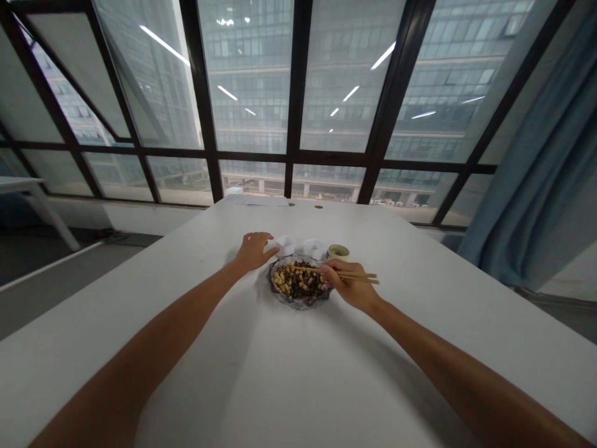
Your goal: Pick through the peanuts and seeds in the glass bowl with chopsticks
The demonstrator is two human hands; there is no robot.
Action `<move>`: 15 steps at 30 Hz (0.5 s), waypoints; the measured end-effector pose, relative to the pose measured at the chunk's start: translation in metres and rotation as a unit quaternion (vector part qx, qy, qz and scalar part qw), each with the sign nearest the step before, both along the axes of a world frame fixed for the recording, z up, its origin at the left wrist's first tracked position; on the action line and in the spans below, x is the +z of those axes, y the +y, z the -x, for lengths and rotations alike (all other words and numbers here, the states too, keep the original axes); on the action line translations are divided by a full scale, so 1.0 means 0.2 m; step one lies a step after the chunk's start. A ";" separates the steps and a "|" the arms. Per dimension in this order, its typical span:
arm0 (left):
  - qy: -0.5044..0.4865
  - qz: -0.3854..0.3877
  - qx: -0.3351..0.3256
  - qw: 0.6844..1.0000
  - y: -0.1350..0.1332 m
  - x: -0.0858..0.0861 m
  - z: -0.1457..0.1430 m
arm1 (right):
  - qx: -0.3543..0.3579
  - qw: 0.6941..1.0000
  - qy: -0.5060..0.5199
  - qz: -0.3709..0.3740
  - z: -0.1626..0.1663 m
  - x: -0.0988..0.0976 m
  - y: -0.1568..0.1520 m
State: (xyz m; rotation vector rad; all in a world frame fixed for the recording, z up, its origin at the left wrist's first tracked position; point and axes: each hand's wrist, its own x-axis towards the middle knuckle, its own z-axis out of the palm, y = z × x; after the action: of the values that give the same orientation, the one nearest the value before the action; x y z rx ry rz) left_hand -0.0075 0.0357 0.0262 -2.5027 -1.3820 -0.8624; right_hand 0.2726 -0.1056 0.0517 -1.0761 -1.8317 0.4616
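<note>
A clear, ridged glass bowl [301,304] stands on the white table, filled with a mix of pale yellow nuts or beans and dark seeds [303,283]. From the right, my right hand [347,281] grips a pair of wooden chopsticks [366,275], whose tips reach over the mix. My left hand [254,250] is at the bowl's far left, thumb and fingers apart and nothing seen between them. Its thumb points at a small white cup or paper bowl [285,244]; whether they touch I cannot tell. Beside that is a second white one [314,249].
A roll of yellowish tape [337,251] lies right of the white containers, just beyond my right hand. Paper sheets [261,200] and a small round brown thing [318,206] are at the table's far end. Windows rise behind; a blue curtain [527,186] hangs at right.
</note>
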 end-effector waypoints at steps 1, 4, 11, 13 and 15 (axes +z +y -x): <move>-0.001 -0.007 -0.006 1.000 -0.02 -0.01 0.02 | 0.003 0.999 -0.034 -0.020 -0.01 0.01 -0.01; -0.004 -0.035 -0.022 0.999 -0.07 -0.03 0.06 | -0.003 0.994 -0.092 -0.053 -0.04 0.01 -0.03; -0.019 -0.076 -0.066 0.995 -0.15 -0.09 0.05 | -0.069 0.997 0.010 -0.040 -0.11 0.01 0.00; -0.016 -0.075 -0.073 0.994 -0.16 -0.11 0.05 | -0.070 0.997 -0.020 -0.039 -0.12 0.03 0.00; -0.015 -0.075 -0.073 0.994 -0.16 -0.12 0.05 | -0.063 0.996 -0.055 -0.043 -0.13 0.05 -0.01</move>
State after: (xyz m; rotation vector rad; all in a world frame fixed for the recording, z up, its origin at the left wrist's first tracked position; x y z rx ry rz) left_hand -0.0168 0.0040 0.0028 -2.5087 -1.1076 -0.9945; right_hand 0.2990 -0.1078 0.0612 -1.1693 -1.8491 0.2518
